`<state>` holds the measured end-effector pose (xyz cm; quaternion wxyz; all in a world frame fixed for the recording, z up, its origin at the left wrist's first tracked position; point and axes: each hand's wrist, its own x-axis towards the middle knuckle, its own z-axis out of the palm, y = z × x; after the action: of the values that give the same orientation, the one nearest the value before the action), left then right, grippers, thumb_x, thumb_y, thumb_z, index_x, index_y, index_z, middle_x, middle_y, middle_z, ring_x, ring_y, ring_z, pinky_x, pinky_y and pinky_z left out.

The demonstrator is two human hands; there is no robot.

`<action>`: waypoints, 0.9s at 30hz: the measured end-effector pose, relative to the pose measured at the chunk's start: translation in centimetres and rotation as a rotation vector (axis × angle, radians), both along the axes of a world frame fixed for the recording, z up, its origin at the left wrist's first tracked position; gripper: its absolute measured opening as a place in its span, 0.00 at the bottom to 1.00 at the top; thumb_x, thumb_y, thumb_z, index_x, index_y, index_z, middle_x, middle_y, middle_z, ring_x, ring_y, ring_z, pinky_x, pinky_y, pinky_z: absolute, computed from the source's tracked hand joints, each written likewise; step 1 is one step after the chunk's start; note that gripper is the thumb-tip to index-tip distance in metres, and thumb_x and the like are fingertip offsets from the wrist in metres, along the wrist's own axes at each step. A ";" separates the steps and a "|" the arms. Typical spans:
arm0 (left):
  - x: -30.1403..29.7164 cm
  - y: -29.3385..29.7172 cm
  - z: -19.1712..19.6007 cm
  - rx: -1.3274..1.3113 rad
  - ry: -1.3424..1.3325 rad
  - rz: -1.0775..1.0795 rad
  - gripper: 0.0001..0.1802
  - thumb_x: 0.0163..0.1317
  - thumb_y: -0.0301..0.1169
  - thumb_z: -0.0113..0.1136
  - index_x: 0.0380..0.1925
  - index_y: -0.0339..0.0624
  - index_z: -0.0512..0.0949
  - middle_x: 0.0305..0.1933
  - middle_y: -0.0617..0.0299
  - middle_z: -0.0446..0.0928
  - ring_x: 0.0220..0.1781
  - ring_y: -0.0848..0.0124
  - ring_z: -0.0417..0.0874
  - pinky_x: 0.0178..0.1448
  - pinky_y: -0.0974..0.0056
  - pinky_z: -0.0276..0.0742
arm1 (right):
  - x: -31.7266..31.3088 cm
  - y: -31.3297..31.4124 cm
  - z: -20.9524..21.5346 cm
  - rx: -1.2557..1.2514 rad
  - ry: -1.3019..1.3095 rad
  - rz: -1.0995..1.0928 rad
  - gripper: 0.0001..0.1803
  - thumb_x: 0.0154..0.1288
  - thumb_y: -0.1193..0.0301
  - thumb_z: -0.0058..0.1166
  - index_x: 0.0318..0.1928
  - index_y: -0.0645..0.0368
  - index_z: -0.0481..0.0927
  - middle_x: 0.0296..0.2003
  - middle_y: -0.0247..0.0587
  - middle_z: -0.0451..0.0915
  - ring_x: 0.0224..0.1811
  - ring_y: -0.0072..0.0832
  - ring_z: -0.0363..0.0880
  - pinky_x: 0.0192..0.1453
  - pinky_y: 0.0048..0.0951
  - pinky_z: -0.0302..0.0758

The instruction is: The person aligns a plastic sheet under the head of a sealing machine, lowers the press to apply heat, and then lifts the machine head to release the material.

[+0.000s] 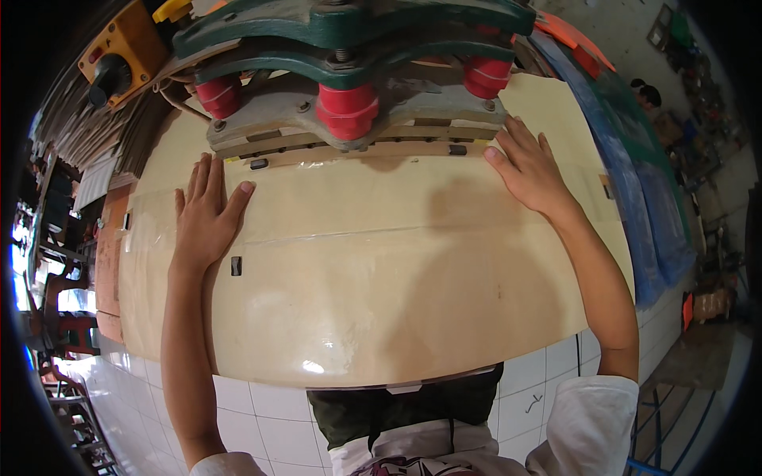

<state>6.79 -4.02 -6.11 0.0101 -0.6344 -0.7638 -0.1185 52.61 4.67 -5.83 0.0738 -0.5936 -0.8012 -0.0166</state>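
My left hand [205, 214] lies on a wide cream-coloured surface [341, 270], fingers stretched toward the left end of a machine's grey press head [278, 127]. My right hand [530, 168] rests on the same surface at the head's right end, fingers extended and thumb spread. Neither hand holds anything. A small dark block [259, 164] sits at the head's front edge by my left hand, and another dark block [458, 150] near my right thumb. Beside my left wrist lies a dark rectangular piece [236, 266]. What is under the head is hidden.
Green curved machine arms [349, 32] with red cylindrical parts [347, 109] hang over the far side. At far left are an orange control box [127, 59] with a black knob and stacked flat sheets [95, 131]. Blue plastic sheeting [647, 222] drapes at right. A person [648, 96] is in the background.
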 end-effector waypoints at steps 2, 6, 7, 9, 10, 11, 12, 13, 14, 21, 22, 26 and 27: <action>-0.2 -0.4 0.0 0.027 -0.001 -0.005 0.42 0.72 0.59 0.44 0.75 0.38 0.60 0.80 0.46 0.55 0.83 0.53 0.51 0.81 0.38 0.40 | -0.7 0.1 0.0 -0.007 -0.005 0.009 0.37 0.77 0.42 0.33 0.77 0.49 0.61 0.79 0.47 0.51 0.83 0.41 0.45 0.81 0.59 0.40; -3.0 -0.1 -2.2 0.104 0.128 -0.089 0.35 0.76 0.50 0.41 0.73 0.37 0.63 0.79 0.46 0.59 0.82 0.52 0.55 0.79 0.35 0.45 | -1.2 -0.3 0.6 -0.022 0.003 -0.002 0.35 0.78 0.46 0.37 0.75 0.54 0.64 0.79 0.46 0.52 0.83 0.41 0.45 0.81 0.58 0.40; -3.0 0.1 -2.0 0.146 0.066 -0.098 0.32 0.75 0.46 0.40 0.72 0.37 0.64 0.78 0.46 0.60 0.81 0.52 0.57 0.79 0.35 0.47 | -0.6 -0.4 0.8 -0.024 0.012 -0.008 0.34 0.78 0.47 0.37 0.74 0.55 0.65 0.79 0.47 0.53 0.83 0.42 0.46 0.81 0.58 0.40; -1.7 0.2 -1.4 0.170 -0.073 -0.074 0.30 0.74 0.41 0.39 0.71 0.37 0.65 0.78 0.46 0.61 0.81 0.52 0.58 0.78 0.34 0.48 | -0.3 -0.2 0.2 -0.038 0.040 -0.007 0.34 0.78 0.49 0.37 0.73 0.58 0.66 0.79 0.48 0.53 0.83 0.42 0.46 0.81 0.58 0.40; -1.4 0.2 -0.9 0.176 -0.082 -0.072 0.30 0.73 0.40 0.39 0.71 0.37 0.65 0.78 0.46 0.61 0.80 0.52 0.59 0.78 0.34 0.48 | -0.3 -0.4 0.4 -0.033 0.059 -0.008 0.33 0.78 0.49 0.37 0.72 0.59 0.67 0.78 0.48 0.54 0.83 0.42 0.46 0.81 0.58 0.40; -1.6 0.2 -1.1 0.172 -0.081 -0.064 0.30 0.73 0.41 0.39 0.71 0.37 0.65 0.78 0.46 0.61 0.81 0.52 0.58 0.79 0.35 0.48 | -0.4 -0.4 0.5 -0.027 0.072 -0.010 0.33 0.78 0.49 0.37 0.72 0.60 0.67 0.78 0.49 0.54 0.83 0.43 0.46 0.81 0.58 0.40; -1.8 0.1 -1.2 0.167 -0.080 -0.059 0.31 0.73 0.41 0.38 0.71 0.37 0.65 0.78 0.47 0.61 0.81 0.53 0.58 0.79 0.36 0.48 | -0.5 -0.3 0.4 -0.027 0.076 -0.001 0.33 0.79 0.50 0.37 0.71 0.60 0.67 0.78 0.51 0.54 0.82 0.44 0.46 0.81 0.58 0.40; -1.8 0.0 -1.2 0.164 -0.070 -0.047 0.31 0.73 0.41 0.38 0.71 0.37 0.65 0.78 0.47 0.60 0.81 0.53 0.57 0.80 0.37 0.47 | -0.5 -0.2 0.3 -0.027 0.078 0.003 0.33 0.79 0.50 0.37 0.71 0.61 0.68 0.78 0.52 0.55 0.82 0.44 0.46 0.81 0.59 0.41; -1.7 -0.1 -1.2 0.160 -0.060 -0.037 0.31 0.74 0.41 0.38 0.72 0.38 0.64 0.78 0.47 0.60 0.81 0.53 0.57 0.80 0.37 0.47 | -0.6 -0.2 0.3 -0.027 0.081 0.006 0.33 0.79 0.50 0.37 0.70 0.62 0.68 0.77 0.53 0.55 0.82 0.45 0.46 0.81 0.59 0.41; -1.4 -0.2 -1.0 0.080 0.006 0.023 0.31 0.76 0.42 0.36 0.76 0.43 0.59 0.81 0.52 0.55 0.83 0.57 0.52 0.82 0.42 0.46 | -0.5 0.1 0.4 -0.035 0.080 0.012 0.33 0.79 0.50 0.36 0.68 0.64 0.69 0.76 0.57 0.57 0.82 0.47 0.47 0.80 0.59 0.41; -1.5 -0.1 -1.1 0.083 0.006 0.023 0.31 0.76 0.43 0.35 0.76 0.43 0.59 0.81 0.52 0.55 0.83 0.56 0.52 0.82 0.42 0.46 | -0.4 0.1 0.4 -0.031 0.082 0.015 0.33 0.79 0.49 0.36 0.68 0.64 0.69 0.76 0.57 0.57 0.82 0.47 0.47 0.80 0.59 0.42; -1.5 -0.2 -1.2 0.085 0.009 0.031 0.32 0.76 0.43 0.35 0.76 0.43 0.59 0.81 0.51 0.55 0.83 0.56 0.52 0.82 0.43 0.46 | -0.3 0.1 0.2 -0.026 0.079 0.022 0.33 0.79 0.49 0.36 0.68 0.65 0.69 0.76 0.58 0.57 0.82 0.47 0.46 0.80 0.59 0.42; -1.5 -0.3 -1.1 0.083 0.010 0.035 0.32 0.76 0.43 0.34 0.76 0.43 0.59 0.81 0.51 0.55 0.83 0.55 0.52 0.82 0.43 0.46 | -0.3 0.2 0.2 -0.026 0.077 0.020 0.33 0.79 0.49 0.36 0.68 0.65 0.69 0.76 0.58 0.57 0.82 0.47 0.46 0.80 0.59 0.42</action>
<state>5.32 -4.31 -7.24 0.0421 -0.6206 -0.7691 -0.1469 52.33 4.83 -5.66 0.0970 -0.5865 -0.8039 0.0175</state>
